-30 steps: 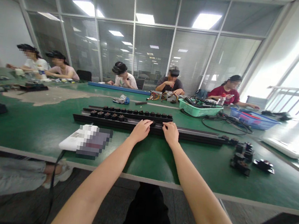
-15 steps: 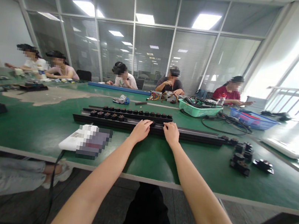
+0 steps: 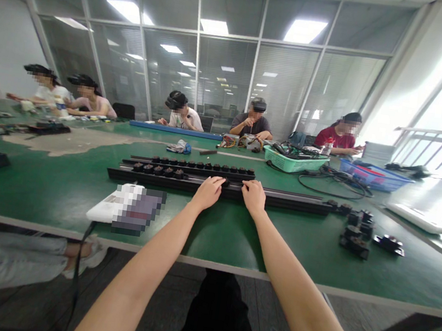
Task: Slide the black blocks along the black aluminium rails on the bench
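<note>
A long black rail point(image 3: 290, 200) lies across the green table point(image 3: 55, 190) in front of me. My left hand point(image 3: 207, 192) and my right hand point(image 3: 253, 197) both rest on its middle, fingers curled over the rail a hand's width apart. What the fingertips pinch is hidden. Two shorter black rails point(image 3: 170, 170) carrying rows of round black knobs lie just behind it. Several loose black parts point(image 3: 355, 238) sit on the table to my right.
A white device point(image 3: 109, 207) with a cable lies front left. A green basket point(image 3: 294, 160) and a blue basket point(image 3: 373, 174) of cables stand at the back right. Several people sit along the far side. A person's leg point(image 3: 3, 260) shows lower left.
</note>
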Motion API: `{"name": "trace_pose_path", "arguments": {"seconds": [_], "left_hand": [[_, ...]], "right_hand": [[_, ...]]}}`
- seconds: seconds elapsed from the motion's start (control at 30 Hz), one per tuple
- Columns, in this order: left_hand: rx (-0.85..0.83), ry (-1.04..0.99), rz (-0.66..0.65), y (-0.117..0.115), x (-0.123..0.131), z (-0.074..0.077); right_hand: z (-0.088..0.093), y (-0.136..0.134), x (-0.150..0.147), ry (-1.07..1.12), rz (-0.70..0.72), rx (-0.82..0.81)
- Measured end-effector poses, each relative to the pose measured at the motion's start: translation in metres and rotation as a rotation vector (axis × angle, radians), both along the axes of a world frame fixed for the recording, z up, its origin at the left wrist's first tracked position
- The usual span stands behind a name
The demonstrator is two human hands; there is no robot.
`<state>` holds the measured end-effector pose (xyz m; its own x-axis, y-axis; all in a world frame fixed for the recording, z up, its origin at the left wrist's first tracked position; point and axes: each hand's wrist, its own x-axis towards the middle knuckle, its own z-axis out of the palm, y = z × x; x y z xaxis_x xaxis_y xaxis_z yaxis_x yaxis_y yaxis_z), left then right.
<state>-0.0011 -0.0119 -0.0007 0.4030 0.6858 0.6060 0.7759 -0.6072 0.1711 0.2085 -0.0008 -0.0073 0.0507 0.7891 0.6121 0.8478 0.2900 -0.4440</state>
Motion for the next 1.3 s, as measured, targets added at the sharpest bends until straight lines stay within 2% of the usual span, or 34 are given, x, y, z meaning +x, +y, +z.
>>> {"name": "trace_pose_path", "arguments": {"seconds": [1.3], "left_hand": [[-0.005, -0.009, 0.005, -0.001, 0.0009, 0.0009]], "right_hand": [[0.0017, -0.0043, 0.002, 0.026, -0.055, 0.002]]}}
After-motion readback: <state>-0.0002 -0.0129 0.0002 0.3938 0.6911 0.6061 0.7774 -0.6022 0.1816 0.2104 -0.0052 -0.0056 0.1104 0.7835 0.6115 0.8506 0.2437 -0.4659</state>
